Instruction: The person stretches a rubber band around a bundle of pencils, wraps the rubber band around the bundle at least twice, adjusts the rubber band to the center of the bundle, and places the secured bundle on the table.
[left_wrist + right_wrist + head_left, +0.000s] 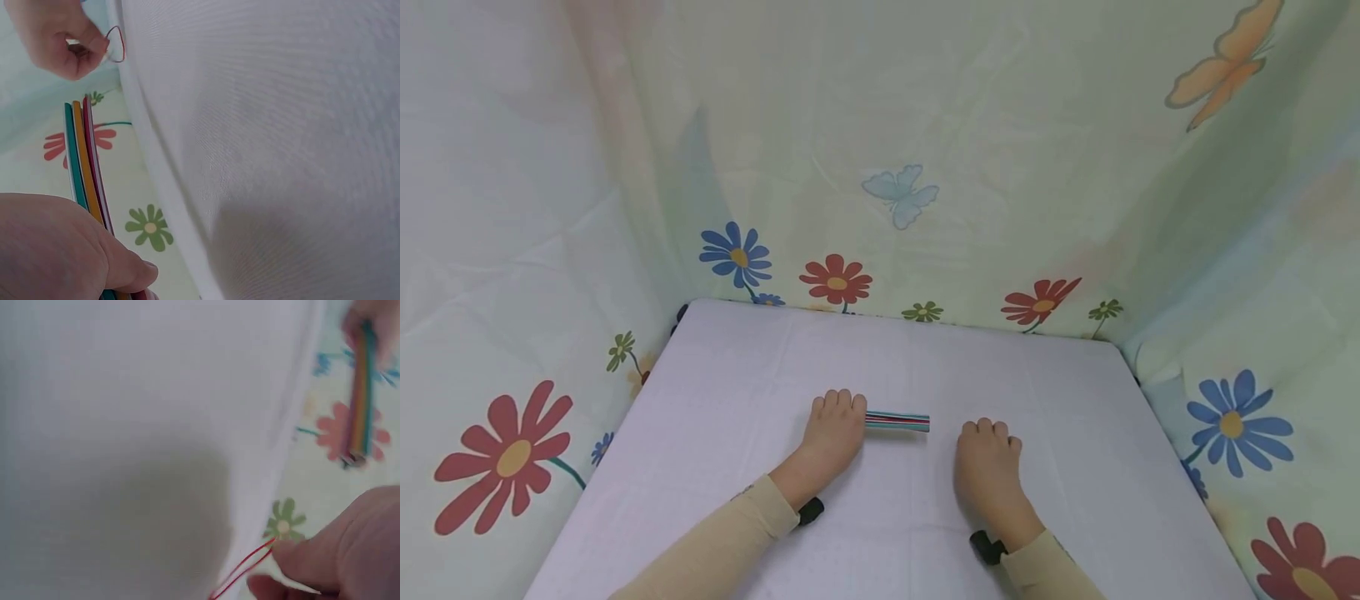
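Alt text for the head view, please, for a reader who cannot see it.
Two hands rest on a white table: the left hand grips a bundle of coloured sticks lying flat and pointing toward the right hand, whose fingers are curled under. Pale cloth printed with flowers and butterflies surrounds the table on three sides.

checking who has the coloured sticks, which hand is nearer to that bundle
Left. The left hand grips one end of the bundle of coloured sticks. The right hand sits apart, past the bundle's free end, pinching a thin red loop.
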The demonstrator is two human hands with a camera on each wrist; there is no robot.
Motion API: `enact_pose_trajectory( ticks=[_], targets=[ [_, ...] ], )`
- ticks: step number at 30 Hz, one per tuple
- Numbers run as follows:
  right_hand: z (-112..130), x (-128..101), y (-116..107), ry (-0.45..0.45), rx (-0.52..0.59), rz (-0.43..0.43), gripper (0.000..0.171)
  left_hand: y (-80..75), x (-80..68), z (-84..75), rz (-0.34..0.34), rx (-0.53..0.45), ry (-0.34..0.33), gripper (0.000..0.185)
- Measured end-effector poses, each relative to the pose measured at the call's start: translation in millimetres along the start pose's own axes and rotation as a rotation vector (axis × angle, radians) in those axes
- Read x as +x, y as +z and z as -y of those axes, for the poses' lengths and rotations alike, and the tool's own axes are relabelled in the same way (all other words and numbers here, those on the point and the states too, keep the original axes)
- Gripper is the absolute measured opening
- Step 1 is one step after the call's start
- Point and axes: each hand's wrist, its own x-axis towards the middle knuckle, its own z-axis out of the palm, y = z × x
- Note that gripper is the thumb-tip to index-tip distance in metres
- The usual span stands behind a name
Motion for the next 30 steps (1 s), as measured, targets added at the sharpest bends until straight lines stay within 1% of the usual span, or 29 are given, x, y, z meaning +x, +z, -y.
enact_pose_trajectory(
  ticks=[2,5,9,12,13,16,19,20,22,24,26,28,30],
  targets=[
    [-3.6,5.5,-6.1,0.011,0.135,0.014,0.014,1.7,-0.4,0.0,0.008,0.002,0.0,0.022],
    [-11.8,14.8,-14.1,0.076,0.383,0.071,0.01,2.2,-1.2,0.2,0.014,0.006,-0.002,0.022],
    [-24.4,22.2,-15.8,0.178,0.721,0.145,0.01,0.7,-2.3,1.0,0.004,0.003,-0.017,0.023],
    [-32.5,24.7,-14.2,0.219,0.97,0.197,0.014,1.2,-1.7,1.6,-0.019,-0.005,-0.029,0.024],
    [-34.8,25.1,-13.3,0.226,1.053,0.21,0.016,2.3,-1.1,1.8,-0.025,-0.005,-0.031,0.024],
    [-40.4,24.7,-8.9,0.231,1.256,0.246,0.018,5.4,0.6,2.1,-0.039,-0.006,-0.035,0.024],
    [-44.4,21.1,-3.1,0.219,1.495,0.265,0.016,8.1,1.5,1.8,-0.053,-0.002,-0.037,0.025],
    [-45.6,19.9,-0.8,0.205,1.591,0.273,0.015,8.5,1.7,1.7,-0.058,-0.002,-0.039,0.025],
    [-48.0,17.1,3.3,0.171,1.815,0.302,0.021,8.5,1.7,1.5,-0.069,0.001,-0.041,0.025],
    [-49.9,14.7,6.9,0.146,2.058,0.354,0.029,8.2,1.7,1.2,-0.08,-0.002,-0.043,0.024],
    [-50.3,13.0,10.1,0.151,2.268,0.416,0.036,7.7,1.6,0.9,-0.083,-0.002,-0.044,0.024],
    [-48.6,11.2,12.1,0.192,2.42,0.464,0.04,7.5,1.7,0.6,-0.081,0.0,-0.043,0.024],
    [-44.8,9.6,13.7,0.228,2.498,0.501,0.039,7.2,1.9,0.6,-0.078,0.0,-0.042,0.023]
  ],
)
